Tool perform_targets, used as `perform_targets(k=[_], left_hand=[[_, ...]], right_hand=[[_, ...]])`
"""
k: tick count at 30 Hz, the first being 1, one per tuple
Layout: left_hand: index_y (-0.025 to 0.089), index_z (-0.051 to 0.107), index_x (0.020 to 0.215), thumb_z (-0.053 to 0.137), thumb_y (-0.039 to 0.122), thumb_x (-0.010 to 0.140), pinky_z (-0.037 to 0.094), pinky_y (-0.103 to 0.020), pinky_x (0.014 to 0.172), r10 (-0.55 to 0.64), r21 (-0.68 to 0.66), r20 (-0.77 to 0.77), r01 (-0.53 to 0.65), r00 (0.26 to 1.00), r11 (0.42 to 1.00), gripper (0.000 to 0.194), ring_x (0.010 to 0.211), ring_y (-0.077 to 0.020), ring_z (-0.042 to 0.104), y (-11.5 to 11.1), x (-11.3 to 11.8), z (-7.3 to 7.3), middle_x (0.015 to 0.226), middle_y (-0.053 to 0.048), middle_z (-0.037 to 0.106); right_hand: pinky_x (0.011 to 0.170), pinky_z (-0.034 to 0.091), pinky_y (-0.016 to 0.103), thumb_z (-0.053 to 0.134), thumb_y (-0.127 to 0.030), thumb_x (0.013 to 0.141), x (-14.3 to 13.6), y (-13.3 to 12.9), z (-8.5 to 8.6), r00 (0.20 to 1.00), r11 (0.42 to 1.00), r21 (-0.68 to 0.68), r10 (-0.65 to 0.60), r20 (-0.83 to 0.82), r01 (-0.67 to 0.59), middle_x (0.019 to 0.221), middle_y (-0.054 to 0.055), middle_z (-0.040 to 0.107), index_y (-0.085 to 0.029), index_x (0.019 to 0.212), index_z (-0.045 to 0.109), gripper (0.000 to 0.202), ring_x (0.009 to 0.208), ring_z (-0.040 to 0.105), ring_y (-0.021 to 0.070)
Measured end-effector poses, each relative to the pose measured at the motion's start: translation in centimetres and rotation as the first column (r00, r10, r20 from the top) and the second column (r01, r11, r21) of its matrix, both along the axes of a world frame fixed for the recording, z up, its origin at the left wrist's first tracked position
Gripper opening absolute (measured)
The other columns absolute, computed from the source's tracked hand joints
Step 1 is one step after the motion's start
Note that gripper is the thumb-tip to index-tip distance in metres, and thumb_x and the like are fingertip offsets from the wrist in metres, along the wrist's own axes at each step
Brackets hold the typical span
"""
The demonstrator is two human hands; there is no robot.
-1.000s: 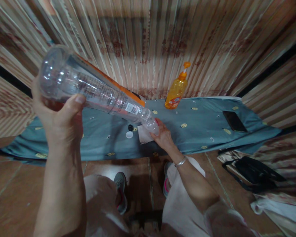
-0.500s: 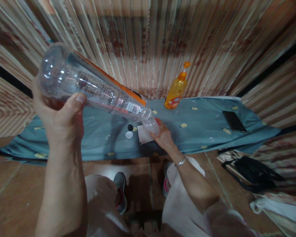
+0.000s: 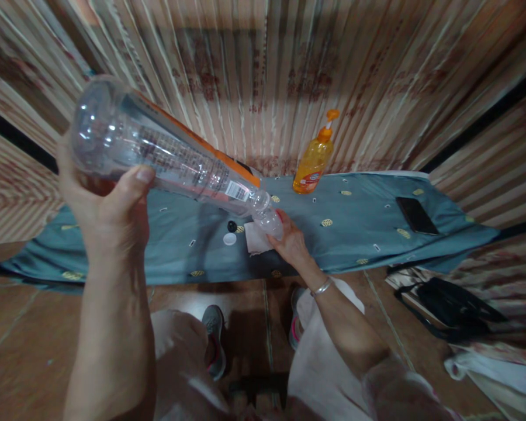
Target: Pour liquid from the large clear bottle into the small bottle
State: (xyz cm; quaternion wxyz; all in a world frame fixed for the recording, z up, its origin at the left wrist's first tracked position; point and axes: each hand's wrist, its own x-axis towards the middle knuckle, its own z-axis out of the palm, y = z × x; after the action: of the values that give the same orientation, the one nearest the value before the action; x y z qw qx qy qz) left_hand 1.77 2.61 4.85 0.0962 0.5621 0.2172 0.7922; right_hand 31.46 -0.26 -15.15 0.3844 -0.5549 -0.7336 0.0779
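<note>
A large clear plastic bottle (image 3: 175,155) with an orange-edged label is tilted, its neck down and to the right. My left hand (image 3: 109,202) is closed around it near its base. Its mouth meets a small clear container (image 3: 269,224), which my right hand (image 3: 287,237) grips over the table; whether liquid is flowing I cannot tell. Beneath the small container lies a folded pale cloth (image 3: 256,242). Just left of that are a black cap (image 3: 232,226) and a white round lid (image 3: 229,239).
An orange pump bottle (image 3: 313,161) stands at the back of the narrow table with a teal cloth (image 3: 350,219). A dark phone (image 3: 416,215) lies at the right end. On the floor at right is a black bag (image 3: 456,304). Striped curtains (image 3: 228,76) hang behind.
Almost nothing differs. Both hands hold the same positions, with the large bottle tilted into the small container as before.
</note>
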Motion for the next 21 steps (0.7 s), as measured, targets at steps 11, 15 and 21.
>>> perform_targets(k=[11, 15, 21], left_hand=[[0.028, 0.07, 0.103, 0.093, 0.069, 0.038, 0.049, -0.061, 0.107, 0.01, -0.031, -0.013, -0.01, 1.0, 0.999, 0.079, 0.107, -0.03, 0.07, 0.7, -1.1, -1.3, 0.102, -0.002, 0.067], [0.028, 0.068, 0.104, 0.091, 0.072, 0.039, 0.048, -0.063, 0.108, 0.024, -0.057, -0.057, -0.027, 0.998, 0.998, 0.081, 0.106, -0.0294, 0.069, 0.5, -1.2, -1.1, 0.104, -0.003, 0.065], [0.027, 0.072, 0.101, 0.093, 0.068, 0.039, 0.05, -0.061, 0.106, 0.039, -0.053, -0.025, -0.04, 0.999, 0.998, 0.077, 0.102, -0.0299, 0.07, 0.1, -0.4, 0.0, 0.101, -0.005, 0.069]], right_hand=[[0.112, 0.056, 0.05, 0.068, -0.038, 0.092, 0.2, 0.2, -0.2, 1.0, 1.0, 0.024, 0.0, 0.011, 0.0, 0.147, 0.021, 0.065, -0.013, 0.155, 0.042, 0.072, 0.133, 0.066, 0.0336], [0.113, 0.055, 0.049, 0.068, -0.036, 0.09, 0.2, 0.1, 0.0, 1.0, 1.0, 0.013, 0.005, 0.008, -0.005, 0.148, 0.022, 0.064, -0.012, 0.154, 0.043, 0.072, 0.134, 0.065, 0.0338], [0.112, 0.056, 0.049, 0.069, -0.03, 0.086, 0.1, 0.0, 0.3, 1.0, 1.0, -0.014, -0.002, 0.009, 0.002, 0.147, 0.022, 0.065, -0.011, 0.152, 0.044, 0.073, 0.134, 0.066, 0.0339]])
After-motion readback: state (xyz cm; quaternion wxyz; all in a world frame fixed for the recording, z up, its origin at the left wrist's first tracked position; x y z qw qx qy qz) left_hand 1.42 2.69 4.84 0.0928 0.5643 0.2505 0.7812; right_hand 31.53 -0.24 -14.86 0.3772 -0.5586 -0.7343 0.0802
